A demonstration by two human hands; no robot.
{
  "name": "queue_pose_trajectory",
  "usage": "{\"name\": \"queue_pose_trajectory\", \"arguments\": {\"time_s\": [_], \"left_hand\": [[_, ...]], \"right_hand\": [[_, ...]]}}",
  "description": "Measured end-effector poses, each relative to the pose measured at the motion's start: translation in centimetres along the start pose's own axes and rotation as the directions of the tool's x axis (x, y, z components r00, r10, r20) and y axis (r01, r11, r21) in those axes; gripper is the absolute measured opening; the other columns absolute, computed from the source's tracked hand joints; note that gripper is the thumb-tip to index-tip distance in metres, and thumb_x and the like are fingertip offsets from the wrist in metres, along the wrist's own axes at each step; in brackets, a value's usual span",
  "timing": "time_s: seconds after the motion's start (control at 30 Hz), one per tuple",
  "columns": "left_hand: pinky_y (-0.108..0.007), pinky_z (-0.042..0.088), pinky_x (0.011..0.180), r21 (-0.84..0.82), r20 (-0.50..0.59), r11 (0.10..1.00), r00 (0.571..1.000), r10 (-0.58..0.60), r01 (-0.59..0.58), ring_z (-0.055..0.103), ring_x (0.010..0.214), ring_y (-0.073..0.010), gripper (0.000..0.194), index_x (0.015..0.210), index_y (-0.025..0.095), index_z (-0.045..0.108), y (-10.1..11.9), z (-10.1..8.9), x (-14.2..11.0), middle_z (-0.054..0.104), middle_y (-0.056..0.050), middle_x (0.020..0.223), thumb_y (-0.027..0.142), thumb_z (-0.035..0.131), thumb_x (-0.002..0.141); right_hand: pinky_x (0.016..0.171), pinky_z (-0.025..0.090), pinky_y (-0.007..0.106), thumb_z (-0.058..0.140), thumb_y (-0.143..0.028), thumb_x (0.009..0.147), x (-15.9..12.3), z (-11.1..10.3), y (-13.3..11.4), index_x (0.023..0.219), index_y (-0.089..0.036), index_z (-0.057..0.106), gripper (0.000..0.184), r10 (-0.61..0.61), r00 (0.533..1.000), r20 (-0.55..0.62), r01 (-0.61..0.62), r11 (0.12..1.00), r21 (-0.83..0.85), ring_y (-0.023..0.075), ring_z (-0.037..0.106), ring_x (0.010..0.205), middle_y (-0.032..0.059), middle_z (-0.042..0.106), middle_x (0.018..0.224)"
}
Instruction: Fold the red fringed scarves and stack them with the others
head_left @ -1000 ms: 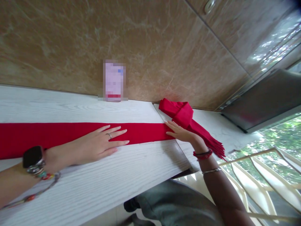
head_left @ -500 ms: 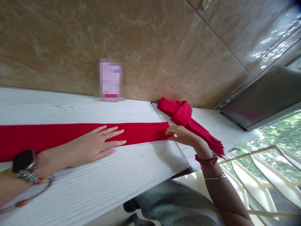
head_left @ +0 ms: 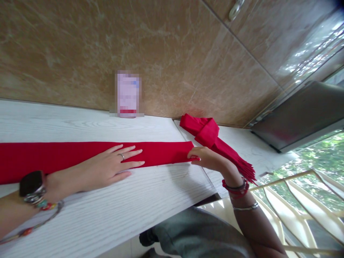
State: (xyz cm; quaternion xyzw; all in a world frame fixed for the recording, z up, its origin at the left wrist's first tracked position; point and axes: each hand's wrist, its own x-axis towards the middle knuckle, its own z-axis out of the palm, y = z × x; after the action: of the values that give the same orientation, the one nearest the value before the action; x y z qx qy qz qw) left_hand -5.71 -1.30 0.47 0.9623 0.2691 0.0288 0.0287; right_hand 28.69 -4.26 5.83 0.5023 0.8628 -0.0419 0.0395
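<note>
Red cloth strip [head_left: 166,152] flat along the worktop [head_left: 134,200], ending at its right edge.
Left hand [head_left: 113,166] lies open on it; right hand [head_left: 205,157], curled, seems from here to pinch that end.

Probably a home's room: marble-look wall [head_left: 161,46], white wood-grain counter [head_left: 161,193], pale slatted railing [head_left: 300,209], greenery [head_left: 322,154] beyond

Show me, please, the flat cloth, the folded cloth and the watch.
Flat cloth [head_left: 86,152], head view, its middle stretch.
Folded cloth [head_left: 210,131], head view, its overlapping fold.
Watch [head_left: 31,183], head view, its dark screen.
</note>
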Motion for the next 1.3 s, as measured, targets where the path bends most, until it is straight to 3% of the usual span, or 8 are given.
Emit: {"name": "queue_pose_trajectory", "arguments": {"time_s": [0.27,0.57,0.67,0.77,0.9,1.03,1.2,1.3], "left_hand": [[-0.042,0.015,0.107,-0.002,-0.01,1.0,1.0,0.011,-0.011,0.026,0.131,-0.0205,0.04,0.131,0.039,0.038,0.0,0.0,-0.1,0.035,0.005,0.141,0.042,0.035,0.091],[-0.04,0.012,0.108,-0.025,-0.016,0.999,0.999,0.03,-0.03,0.024,0.132,-0.0184,0.04,0.131,0.04,0.037,-0.2,0.0,-0.1,0.033,0.006,0.142,0.044,0.033,0.092],[-0.04,0.013,0.108,-0.036,-0.015,0.999,1.0,0.021,-0.021,0.025,0.132,-0.019,0.039,0.13,0.04,0.04,-0.1,-0.2,0.0,0.035,0.005,0.141,0.043,0.034,0.091],[-0.041,0.014,0.107,-0.038,-0.01,0.999,1.0,0.012,-0.012,0.026,0.131,-0.0197,0.038,0.128,0.039,0.042,-0.1,-0.2,0.0,0.036,0.005,0.141,0.043,0.035,0.091],[-0.04,0.014,0.107,-0.033,-0.021,0.999,1.0,0.014,-0.014,0.027,0.131,-0.0197,0.038,0.128,0.039,0.043,-0.3,0.3,0.0,0.036,0.004,0.141,0.044,0.035,0.091],[-0.039,0.013,0.108,-0.036,-0.034,0.998,0.998,0.044,-0.045,0.026,0.131,-0.0189,0.039,0.13,0.039,0.04,-0.3,0.2,0.1,0.035,0.005,0.141,0.044,0.033,0.092],[-0.038,0.012,0.108,-0.022,-0.038,0.998,0.998,0.055,-0.056,0.025,0.132,-0.0182,0.039,0.131,0.037,0.039,0.1,-0.1,0.0,0.035,0.004,0.141,0.042,0.032,0.093],[-0.037,0.012,0.107,-0.006,-0.056,0.998,0.997,0.055,-0.055,0.024,0.132,-0.0176,0.039,0.132,0.036,0.038,0.2,-0.1,-0.1,0.032,0.003,0.143,0.041,0.03,0.093]], "right_hand": [[0.067,0.045,0.024,0.044,-0.01,0.08,-0.8,0.6,1.7,0.079,-0.018,0.062,0.019,-0.022,0.994,-0.11,0.032,0.995,0.093,0.0135,0.058,0.072,0.0033,0.065,0.08],[0.065,0.047,0.025,0.047,-0.014,0.081,-1.1,1.0,1.9,0.073,-0.018,0.064,0.019,-0.058,0.997,-0.059,0.062,0.996,0.066,0.0132,0.058,0.067,0.0024,0.065,0.074],[0.074,0.048,0.03,0.045,-0.021,0.085,-0.7,0.8,1.3,0.081,-0.018,0.065,0.021,-0.006,0.977,-0.213,0.02,0.998,0.064,0.0164,0.061,0.078,0.0051,0.067,0.082],[0.093,0.042,0.038,0.041,-0.031,0.089,0.3,1.5,0.2,0.11,-0.013,0.058,0.032,0.061,0.908,-0.414,-0.039,0.997,0.061,0.0224,0.052,0.109,0.0135,0.059,0.115],[0.104,0.029,0.048,0.035,-0.04,0.09,2.0,4.4,-0.9,0.135,-0.01,0.034,0.054,0.058,0.962,-0.266,-0.05,0.998,0.036,0.0282,0.023,0.132,0.0173,0.031,0.141],[0.104,0.024,0.052,0.03,-0.039,0.092,2.1,6.5,0.3,0.138,-0.011,0.027,0.054,0.094,0.98,-0.175,-0.099,0.995,-0.024,0.0292,0.018,0.133,0.0186,0.025,0.143],[0.101,0.026,0.057,0.031,-0.035,0.092,1.0,6.1,3.2,0.136,-0.013,0.034,0.048,0.147,0.981,-0.124,-0.156,0.986,-0.065,0.0308,0.02,0.132,0.0188,0.029,0.142],[0.103,0.022,0.056,0.029,-0.037,0.092,1.2,4.6,2.6,0.137,-0.01,0.03,0.053,0.247,0.949,-0.198,-0.252,0.968,-0.002,0.0307,0.015,0.133,0.0198,0.025,0.143]]}}
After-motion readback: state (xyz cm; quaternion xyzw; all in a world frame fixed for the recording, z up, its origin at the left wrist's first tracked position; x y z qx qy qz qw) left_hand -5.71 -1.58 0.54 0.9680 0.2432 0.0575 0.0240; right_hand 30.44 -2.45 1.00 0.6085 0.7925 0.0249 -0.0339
